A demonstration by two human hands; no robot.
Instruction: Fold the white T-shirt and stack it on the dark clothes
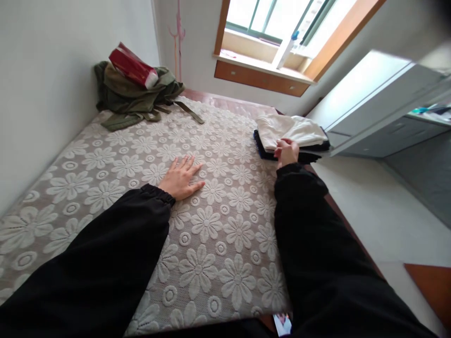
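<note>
My left hand (pixel 181 178) lies flat, fingers spread, on a bed or table cover (pixel 206 224) with raised white flowers and rings on a grey-brown ground. Nothing is in it. Over by the right edge, my right hand (pixel 288 152) is at the front of a stack of folded clothes. Its fingers are curled together against the stack's near edge; whether cloth is pinched between them is hidden. A folded white garment (pixel 287 129) tops the stack, with dark folded clothes (pixel 262 151) underneath. Black sleeves cover both my forearms.
An olive-green backpack (pixel 116 96) slumps at the far left corner by the wall, with a red pack (pixel 132 65) on it. A pink stand (pixel 179 42), a window and a drawered sill (pixel 260 79) are behind. White cabinets (pixel 359 98) stand right, beyond the floor (pixel 377 206).
</note>
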